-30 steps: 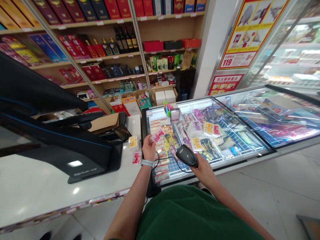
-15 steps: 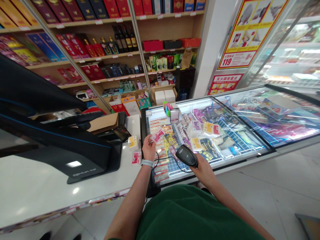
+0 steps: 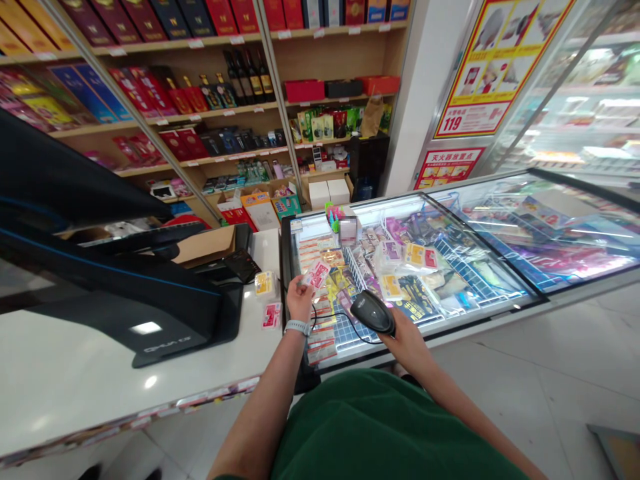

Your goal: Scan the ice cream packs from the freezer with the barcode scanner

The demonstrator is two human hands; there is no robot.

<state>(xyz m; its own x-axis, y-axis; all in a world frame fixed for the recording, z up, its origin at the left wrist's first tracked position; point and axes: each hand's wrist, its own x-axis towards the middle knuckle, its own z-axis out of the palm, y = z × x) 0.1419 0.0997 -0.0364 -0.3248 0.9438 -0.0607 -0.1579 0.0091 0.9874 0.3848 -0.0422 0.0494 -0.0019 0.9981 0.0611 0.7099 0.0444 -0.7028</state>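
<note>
My left hand (image 3: 300, 297) is closed on the near-left edge of a small clear pack with a pink-and-white label (image 3: 317, 274), above the glass top of the freezer. In my right hand (image 3: 403, 335) is a black handheld barcode scanner (image 3: 373, 312), its head pointing left towards the pack. A thin cord (image 3: 350, 321) loops between scanner and left wrist. Further right, packs with yellow labels (image 3: 391, 287), a purple-labelled pack (image 3: 391, 251) and a yellow-and-red one (image 3: 421, 255) lie on the glass. A red-labelled pack (image 3: 271, 316) and yellow-labelled packs (image 3: 265, 285) rest on the counter.
The chest freezer (image 3: 475, 303) stretches to the right, full of bagged goods. At left a black checkout monitor (image 3: 185, 320) stands on the white counter (image 3: 210, 367). An open cardboard box (image 3: 207, 247) sits behind it. Shelves of boxes and bottles (image 3: 250, 77) line the back.
My left hand has shifted slightly with the pink-labelled pack, whose label now faces up more fully. The right hand and scanner stay almost where they were.
</note>
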